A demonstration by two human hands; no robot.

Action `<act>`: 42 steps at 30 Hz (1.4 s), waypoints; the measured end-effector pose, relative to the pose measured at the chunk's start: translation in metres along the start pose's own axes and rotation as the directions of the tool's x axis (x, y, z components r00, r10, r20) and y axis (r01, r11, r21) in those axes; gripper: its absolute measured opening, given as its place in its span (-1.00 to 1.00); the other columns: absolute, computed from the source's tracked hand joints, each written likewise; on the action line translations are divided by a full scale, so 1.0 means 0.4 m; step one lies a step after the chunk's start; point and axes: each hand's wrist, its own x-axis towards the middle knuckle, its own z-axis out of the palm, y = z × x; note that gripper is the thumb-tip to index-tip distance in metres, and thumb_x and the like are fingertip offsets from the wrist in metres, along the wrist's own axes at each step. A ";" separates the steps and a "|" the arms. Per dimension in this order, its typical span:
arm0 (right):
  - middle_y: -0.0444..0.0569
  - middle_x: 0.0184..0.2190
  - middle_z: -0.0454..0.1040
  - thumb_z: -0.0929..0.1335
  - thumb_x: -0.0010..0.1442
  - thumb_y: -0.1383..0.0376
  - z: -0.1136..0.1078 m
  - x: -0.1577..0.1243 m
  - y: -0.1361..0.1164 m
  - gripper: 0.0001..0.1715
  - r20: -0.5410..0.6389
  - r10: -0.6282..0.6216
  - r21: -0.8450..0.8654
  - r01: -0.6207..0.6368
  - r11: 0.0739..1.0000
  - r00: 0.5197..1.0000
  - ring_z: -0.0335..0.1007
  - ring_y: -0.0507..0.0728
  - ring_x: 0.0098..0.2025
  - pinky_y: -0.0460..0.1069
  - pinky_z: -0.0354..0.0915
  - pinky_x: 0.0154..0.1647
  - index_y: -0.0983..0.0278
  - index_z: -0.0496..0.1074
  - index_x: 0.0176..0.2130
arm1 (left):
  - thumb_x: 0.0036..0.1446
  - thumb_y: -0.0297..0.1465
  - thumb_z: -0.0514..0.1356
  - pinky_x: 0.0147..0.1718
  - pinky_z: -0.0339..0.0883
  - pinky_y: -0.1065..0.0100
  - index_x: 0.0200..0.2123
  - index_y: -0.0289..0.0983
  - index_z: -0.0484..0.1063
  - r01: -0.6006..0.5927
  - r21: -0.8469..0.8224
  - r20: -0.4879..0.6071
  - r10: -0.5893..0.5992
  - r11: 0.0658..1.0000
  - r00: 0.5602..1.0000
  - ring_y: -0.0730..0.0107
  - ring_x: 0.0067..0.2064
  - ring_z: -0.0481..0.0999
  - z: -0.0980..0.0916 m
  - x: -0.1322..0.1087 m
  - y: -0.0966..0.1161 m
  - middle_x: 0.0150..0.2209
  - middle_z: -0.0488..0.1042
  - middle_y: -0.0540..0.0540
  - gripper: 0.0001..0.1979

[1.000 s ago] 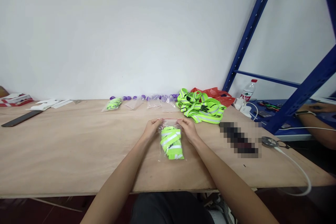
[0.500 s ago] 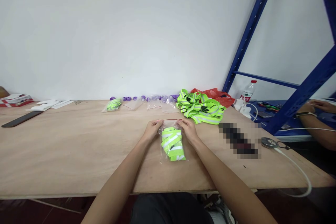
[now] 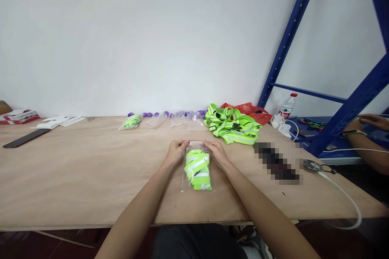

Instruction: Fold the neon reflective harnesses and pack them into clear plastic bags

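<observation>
A clear zip bag (image 3: 186,182) with a red line along its top edge hangs between my two hands near the front of the table. Inside it lies a folded neon-green reflective strap (image 3: 198,169) with silver-white stripes. My left hand (image 3: 176,151) pinches the bag's top left corner. At the top right corner, my right hand (image 3: 216,152) grips the same edge between thumb and fingers. Beyond my right hand is a loose heap of similar green reflective straps (image 3: 232,125) with black buckles.
Along the wall lie a filled bag (image 3: 131,121), flat clear bags (image 3: 179,119) and several purple pieces (image 3: 147,115). A red plastic bag (image 3: 249,110), bottle (image 3: 288,105) and blue rack (image 3: 349,109) stand right. A cabled round device (image 3: 312,165) lies near another person's arm (image 3: 361,141).
The bag has moved slightly toward me, its lower end swinging a little left. Both hands keep their grip on its top edge.
</observation>
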 end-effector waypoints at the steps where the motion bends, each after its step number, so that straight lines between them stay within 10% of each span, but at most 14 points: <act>1: 0.00 -0.43 0.62 0.56 -0.14 -0.02 -0.002 0.001 0.001 -0.57 -0.005 -0.007 -0.007 0.007 1.000 1.000 0.48 0.13 -0.39 -0.01 0.36 -0.30 0.29 0.63 -0.43 | -0.01 0.01 0.31 -0.48 0.15 0.40 -0.58 -0.32 0.47 -0.001 -0.002 0.006 0.001 1.000 1.000 0.43 -0.53 0.32 0.002 -0.001 0.003 -0.59 0.42 -0.01 -0.53; 20: -0.02 -0.44 0.60 0.57 -0.17 -0.01 -0.016 -0.006 -0.006 -0.57 0.059 -0.018 -0.026 0.020 0.999 0.998 0.45 0.15 -0.39 0.02 0.33 -0.30 0.29 0.61 -0.45 | -0.18 -0.04 0.45 -0.48 0.23 0.40 -0.57 -0.37 0.52 0.217 -0.232 0.138 -0.189 0.948 0.972 0.44 -0.54 0.39 0.030 -0.022 0.034 -0.58 0.50 -0.07 -0.54; 42: -0.03 -0.40 0.61 0.59 -0.20 0.04 -0.011 -0.010 -0.015 -0.60 0.168 0.047 -0.140 -0.023 0.990 0.985 0.44 0.13 -0.37 0.00 0.30 -0.29 0.27 0.63 -0.43 | -0.16 -0.01 0.40 -0.47 0.22 0.40 -0.39 -0.39 0.63 0.145 -0.032 0.209 -0.136 0.989 0.968 0.39 -0.48 0.41 0.041 -0.038 0.050 -0.48 0.57 -0.13 -0.49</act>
